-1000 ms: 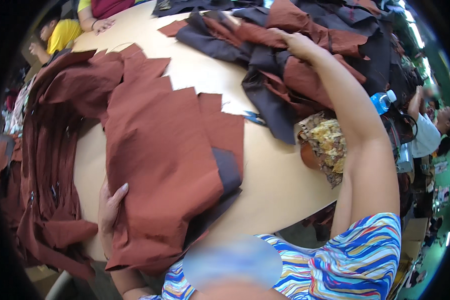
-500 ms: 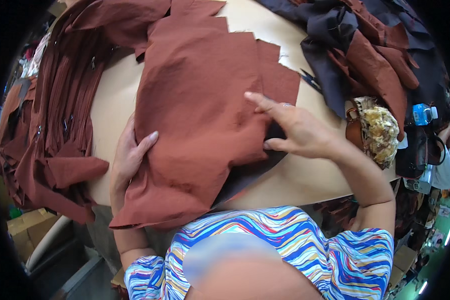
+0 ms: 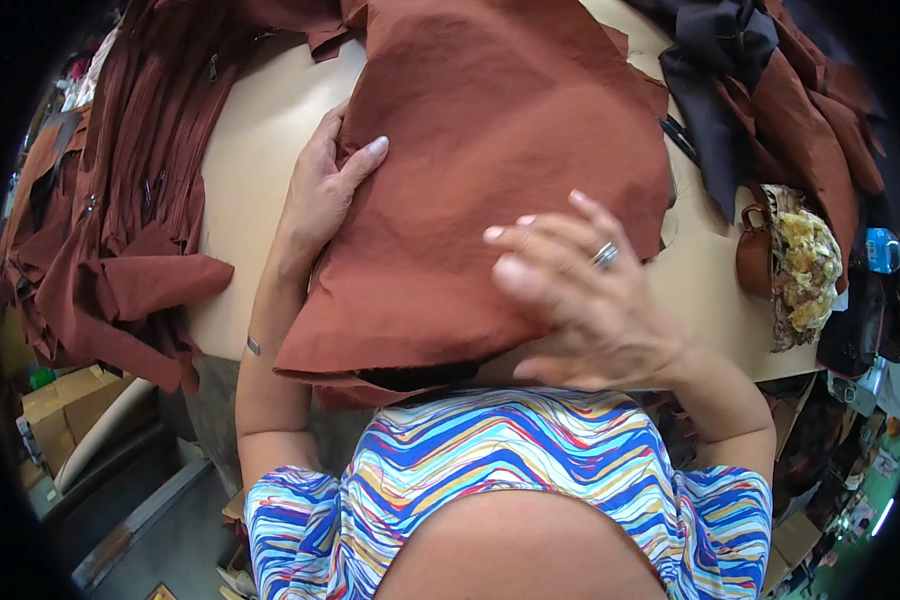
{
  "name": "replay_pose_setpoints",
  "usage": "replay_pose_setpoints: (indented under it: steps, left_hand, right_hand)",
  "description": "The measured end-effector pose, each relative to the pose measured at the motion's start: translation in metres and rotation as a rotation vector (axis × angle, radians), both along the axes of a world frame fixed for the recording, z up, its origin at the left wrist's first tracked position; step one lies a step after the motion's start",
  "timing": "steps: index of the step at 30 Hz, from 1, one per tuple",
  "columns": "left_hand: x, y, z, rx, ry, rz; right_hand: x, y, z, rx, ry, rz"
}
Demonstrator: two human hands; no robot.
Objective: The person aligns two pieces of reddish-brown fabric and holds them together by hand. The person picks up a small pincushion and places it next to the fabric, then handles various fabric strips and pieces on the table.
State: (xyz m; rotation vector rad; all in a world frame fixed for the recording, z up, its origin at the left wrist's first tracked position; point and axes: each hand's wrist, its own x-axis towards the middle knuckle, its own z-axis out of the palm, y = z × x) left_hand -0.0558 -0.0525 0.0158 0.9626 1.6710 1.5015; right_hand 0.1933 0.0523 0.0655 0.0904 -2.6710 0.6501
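A large reddish-brown fabric piece (image 3: pixel 490 180) lies over the middle of the table and reaches toward my body. Its near edge gapes a little, showing something dark inside. At its left edge, my left hand (image 3: pixel 328 188) grips the cloth, thumb on top and fingers hidden beneath. Over the near right part hovers my right hand (image 3: pixel 590 300), smeared by motion, fingers spread and a ring on one. It holds nothing; whether it touches the cloth I cannot tell.
Stacked brown fabric pieces with zippers (image 3: pixel 140 190) hang over the table's left side. Dark and brown cloth (image 3: pixel 730 70) is heaped at the far right. Near it lie a dark slim tool (image 3: pixel 678 138), a brown cup (image 3: pixel 755 258) and a crumpled yellowish bundle (image 3: pixel 808 265).
The fabric has shifted right and now hides its stepped layers and most of the dark underside. My left hand has moved farther up its edge. My right hand has left the right edge and come nearer.
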Motion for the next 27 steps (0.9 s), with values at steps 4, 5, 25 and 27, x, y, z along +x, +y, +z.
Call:
replay_pose_setpoints:
  steps: [4, 5, 25, 27]
  left_hand:
    - [0.006, -0.009, 0.018, 0.089, 0.003, 0.109]
    - [0.015, -0.018, 0.029, 0.108, 0.153, 0.160]
    - [0.126, -0.012, 0.001, -0.059, -0.335, 0.232]
    - [0.123, -0.014, -0.001, -0.071, -0.265, 0.149]
  right_hand:
    - [-0.002, 0.003, -0.027, -0.134, 0.038, -0.094]
    - [-0.005, 0.013, -0.028, -0.248, 0.058, -0.152]
    - [-0.197, 0.009, 0.048, 0.323, 0.325, 0.009]
    - [-0.181, -0.051, 0.052, 0.188, 0.254, 0.309]
